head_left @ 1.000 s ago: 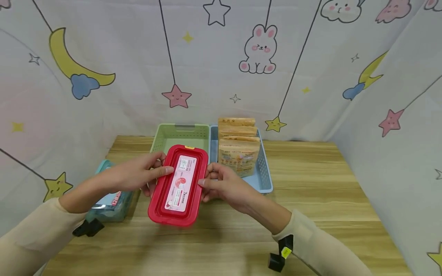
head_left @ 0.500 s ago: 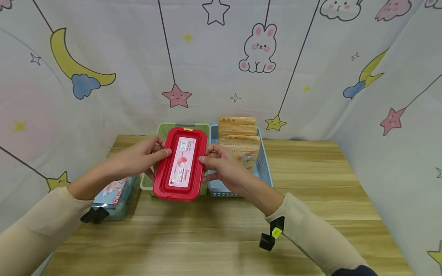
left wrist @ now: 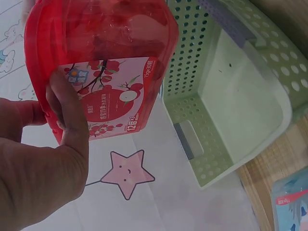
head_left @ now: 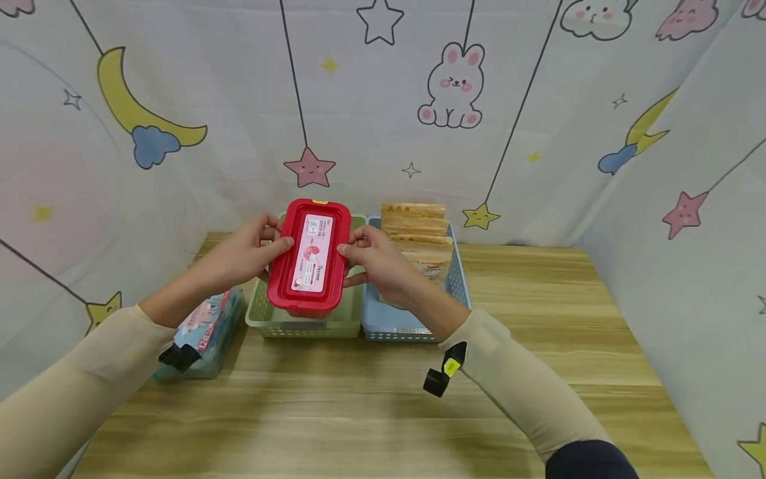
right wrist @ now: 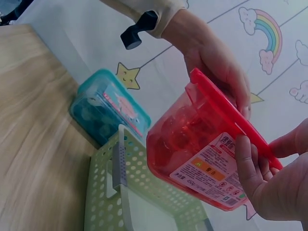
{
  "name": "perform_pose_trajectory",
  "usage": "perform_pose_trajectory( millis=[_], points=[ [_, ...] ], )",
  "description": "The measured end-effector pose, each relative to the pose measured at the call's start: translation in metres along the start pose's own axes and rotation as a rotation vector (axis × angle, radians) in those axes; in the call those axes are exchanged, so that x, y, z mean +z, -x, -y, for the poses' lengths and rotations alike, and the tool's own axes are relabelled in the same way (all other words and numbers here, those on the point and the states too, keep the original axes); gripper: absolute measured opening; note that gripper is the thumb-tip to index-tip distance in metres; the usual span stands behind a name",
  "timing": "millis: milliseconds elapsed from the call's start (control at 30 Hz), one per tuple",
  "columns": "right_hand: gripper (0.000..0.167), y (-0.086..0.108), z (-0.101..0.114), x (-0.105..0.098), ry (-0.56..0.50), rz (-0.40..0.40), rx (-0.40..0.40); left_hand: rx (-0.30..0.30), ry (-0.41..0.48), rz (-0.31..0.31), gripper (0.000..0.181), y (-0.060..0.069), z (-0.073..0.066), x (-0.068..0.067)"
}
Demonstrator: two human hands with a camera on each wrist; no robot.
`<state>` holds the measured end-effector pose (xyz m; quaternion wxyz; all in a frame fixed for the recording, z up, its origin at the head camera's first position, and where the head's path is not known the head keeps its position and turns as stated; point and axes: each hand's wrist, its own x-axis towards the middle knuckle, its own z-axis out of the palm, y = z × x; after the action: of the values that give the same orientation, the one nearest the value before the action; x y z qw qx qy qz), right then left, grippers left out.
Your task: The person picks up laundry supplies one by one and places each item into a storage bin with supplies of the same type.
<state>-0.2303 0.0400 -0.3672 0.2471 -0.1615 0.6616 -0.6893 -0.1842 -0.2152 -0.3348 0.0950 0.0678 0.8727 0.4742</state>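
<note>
Both hands hold a red lidded box of laundry pods [head_left: 312, 254] above the green basket [head_left: 347, 327]. Its sides are see-through, with glossy red pods faintly visible inside in the right wrist view. My left hand [head_left: 247, 253] grips the left edge of the lid, thumb on top. On the opposite edge, my right hand [head_left: 383, 266] pinches the rim between thumb and fingers. The left wrist view has the left hand [left wrist: 53, 144] at the lid rim, with the basket [left wrist: 231, 96] apart from the box.
Touching the green basket is a blue basket [head_left: 397, 326] with several tan pouches [head_left: 419, 249] standing in it. A teal pod box [head_left: 218, 332] stands left on the wooden table [head_left: 359, 412]. A patterned curtain [head_left: 371, 120] hangs behind the baskets.
Both hands have carried the red box forward, away from the body, from in front of the baskets to above the green one. More of its front side shows below the lid.
</note>
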Motion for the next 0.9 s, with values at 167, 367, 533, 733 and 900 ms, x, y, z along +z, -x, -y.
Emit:
perform_pose_trajectory(
  millis=[167, 367, 533, 733, 900],
  points=[
    [0.021, -0.014, 0.001, 0.001, 0.03, -0.032, 0.018, 0.014, 0.014, -0.028, 0.052, -0.011, 0.008, -0.003],
    [0.023, -0.027, 0.001, 0.005, 0.055, -0.048, 0.027, 0.026, -0.028, -0.058, 0.051, -0.02, 0.02, -0.009],
    [0.025, -0.038, -0.001, 0.01, 0.06, -0.059, 0.048, -0.012, -0.122, -0.091, 0.052, -0.026, 0.029, -0.012],
    [0.022, -0.049, -0.009, 0.013, 0.067, -0.094, 0.05, -0.047, -0.223, -0.1, 0.051, -0.033, 0.032, -0.012],
    [0.019, -0.055, -0.017, 0.014, 0.071, -0.108, 0.049, -0.06, -0.275, -0.091, 0.048, -0.039, 0.036, -0.01]
  ],
)
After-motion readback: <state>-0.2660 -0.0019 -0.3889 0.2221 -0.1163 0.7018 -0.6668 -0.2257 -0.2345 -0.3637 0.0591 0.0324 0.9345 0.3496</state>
